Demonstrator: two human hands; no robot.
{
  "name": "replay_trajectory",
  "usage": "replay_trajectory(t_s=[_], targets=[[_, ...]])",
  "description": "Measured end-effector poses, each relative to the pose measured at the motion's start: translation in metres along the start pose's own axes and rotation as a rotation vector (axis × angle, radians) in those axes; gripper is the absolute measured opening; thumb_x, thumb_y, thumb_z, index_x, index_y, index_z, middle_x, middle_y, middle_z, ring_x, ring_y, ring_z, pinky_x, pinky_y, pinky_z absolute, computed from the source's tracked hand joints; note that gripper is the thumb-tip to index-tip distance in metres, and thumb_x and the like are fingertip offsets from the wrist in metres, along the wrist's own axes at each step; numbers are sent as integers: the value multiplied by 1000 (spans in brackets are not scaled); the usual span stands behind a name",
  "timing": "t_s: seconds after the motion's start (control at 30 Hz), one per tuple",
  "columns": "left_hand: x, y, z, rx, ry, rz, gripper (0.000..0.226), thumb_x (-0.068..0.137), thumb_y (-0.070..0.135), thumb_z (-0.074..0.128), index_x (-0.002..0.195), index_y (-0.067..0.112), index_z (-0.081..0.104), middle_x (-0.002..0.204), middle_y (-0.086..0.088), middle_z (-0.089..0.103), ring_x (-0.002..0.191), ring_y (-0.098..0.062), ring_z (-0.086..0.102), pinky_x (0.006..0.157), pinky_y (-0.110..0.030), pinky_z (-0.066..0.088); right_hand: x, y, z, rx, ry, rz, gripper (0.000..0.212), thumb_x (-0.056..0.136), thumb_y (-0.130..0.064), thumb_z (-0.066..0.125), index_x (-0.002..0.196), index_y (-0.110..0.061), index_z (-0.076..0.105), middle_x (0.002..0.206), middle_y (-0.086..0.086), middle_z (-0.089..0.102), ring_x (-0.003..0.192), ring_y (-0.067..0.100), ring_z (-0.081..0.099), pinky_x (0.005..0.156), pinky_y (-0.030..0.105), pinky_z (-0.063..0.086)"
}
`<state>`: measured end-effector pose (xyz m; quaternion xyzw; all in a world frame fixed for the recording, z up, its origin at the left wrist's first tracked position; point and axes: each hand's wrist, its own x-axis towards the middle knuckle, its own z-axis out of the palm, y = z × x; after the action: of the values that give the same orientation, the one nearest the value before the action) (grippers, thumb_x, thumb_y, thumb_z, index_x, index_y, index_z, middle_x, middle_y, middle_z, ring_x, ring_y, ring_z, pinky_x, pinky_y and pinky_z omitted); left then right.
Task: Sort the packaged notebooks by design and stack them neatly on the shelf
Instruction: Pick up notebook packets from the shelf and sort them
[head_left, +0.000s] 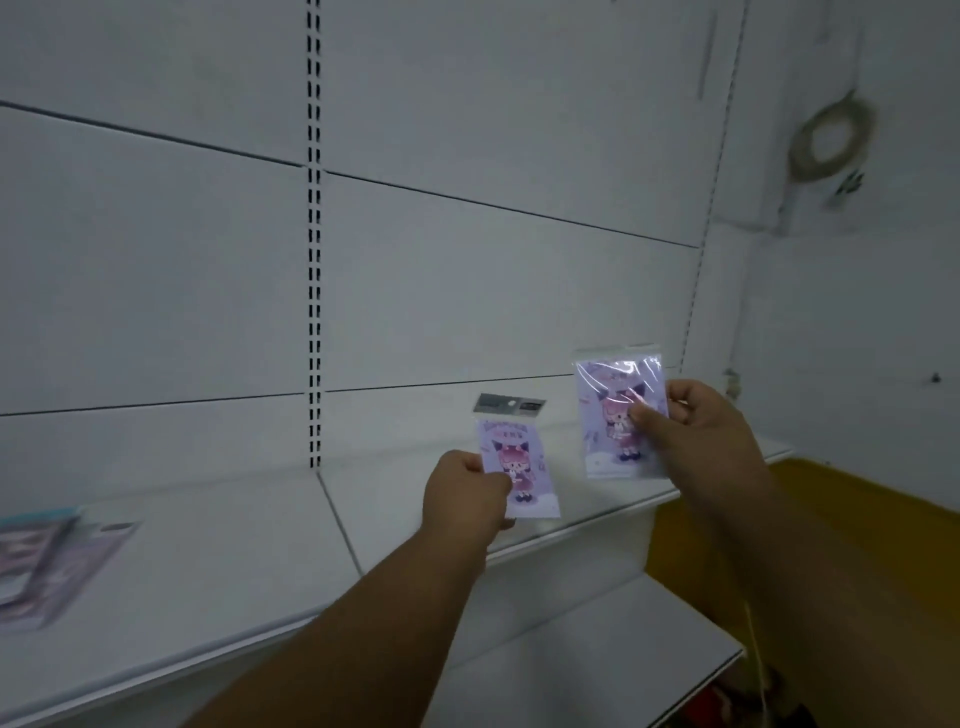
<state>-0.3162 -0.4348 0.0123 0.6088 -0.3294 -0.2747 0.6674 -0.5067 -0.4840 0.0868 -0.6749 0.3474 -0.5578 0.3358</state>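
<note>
We see two packaged notebooks held up side by side in front of a white shelf unit. The left notebook (519, 467) is a small lilac pack in clear plastic, with a cartoon girl with pink hair and dark horn-like ears on the cover and a grey hanging tab at its top. The left hand (465, 491) grips it by its lower left edge, thumb on the front and fingers curled behind. The right notebook (621, 415) sits a little higher and just to the right, apart from the first. It carries what looks like the same lilac cover with the same cartoon girl, and its plastic wrap catches the light. The right hand (698, 421) pinches it at its right edge, thumb pressed on the cover and fingers curled round the back. Both forearms reach up from the bottom of the view.

Below and behind the two packs runs the white shelf (218, 561), a flat board with a pale front lip. At its far left edge lies a blurred stack of packs (47, 561) in lilac and pale blue, flat on the board, well apart from the hands; we cannot tell their designs. A lower shelf board (597, 654) shows beneath, at the bottom right. The back wall of the unit is plain white panels, split by a slotted upright strip (314, 234). To the right, on the room's wall, hangs a blurred ring-shaped thing (831, 137), and lower down there is a yellow surface (852, 514).
</note>
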Motion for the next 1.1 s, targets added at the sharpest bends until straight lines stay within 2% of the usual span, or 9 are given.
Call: replay_trajectory(t_s=[0.13,0.23,0.4,0.53,0.63,0.77,0.87,0.97,1.1], targets=[[45,-6,6,154,6,6,12,82,5,70,74,13,65,81,-8,69,70,-25,71,62,-40,62,46,36,19,55,-38,-16,7,87,-19,69,86,-19,62,80,-1,71,60,7,68,48,15,49],[78,-12,4,278,66,-4,18,78,7,73,64,14,66,68,-4,69,60,-24,72,59,-42,62,77,57,44,97,-78,28,10,85,-14,70,84,-21,63,82,2,72,67,13,68,59,30,54],[111,-22,-5,483,240,-52,29,71,9,74,78,17,47,76,-3,63,72,-28,71,65,-44,62,122,75,90,170,-227,64,13,82,-10,71,92,-13,64,88,12,73,78,28,68,79,46,56],[116,-27,-9,667,320,-108,42,72,17,70,102,16,41,96,-7,62,86,-26,67,75,-38,59,135,90,123,239,-377,50,13,82,-7,70,93,-12,64,77,0,73,63,12,70,63,34,58],[113,-25,-8,980,308,-169,41,71,26,71,105,14,53,99,-4,62,92,-21,61,73,-28,47,141,100,142,265,-469,29,12,81,-10,71,91,-13,64,72,-6,70,58,4,64,58,26,48],[110,-24,-2,1185,334,-160,38,67,33,74,98,15,63,83,2,58,78,-18,56,67,-26,43,145,116,154,313,-581,53,11,82,-12,72,90,-15,64,83,3,72,73,20,66,68,32,50],[109,-24,-4,1232,349,-181,32,66,36,77,89,15,67,81,1,64,76,-19,61,62,-26,44,147,126,157,309,-646,78,14,82,-11,71,94,-13,65,83,1,72,64,10,67,54,21,49],[111,-13,-9,1040,446,-79,23,88,30,59,88,10,70,87,-5,69,80,-23,63,65,-29,46,148,132,159,306,-714,100,17,80,-11,73,94,-14,64,80,2,71,50,0,63,41,12,43],[117,14,-16,199,425,-164,46,98,42,45,89,6,72,85,-7,75,67,-21,64,64,-31,43,144,130,163,318,-835,109,16,79,-14,76,90,-18,65,84,8,73,67,15,71,57,24,54]])
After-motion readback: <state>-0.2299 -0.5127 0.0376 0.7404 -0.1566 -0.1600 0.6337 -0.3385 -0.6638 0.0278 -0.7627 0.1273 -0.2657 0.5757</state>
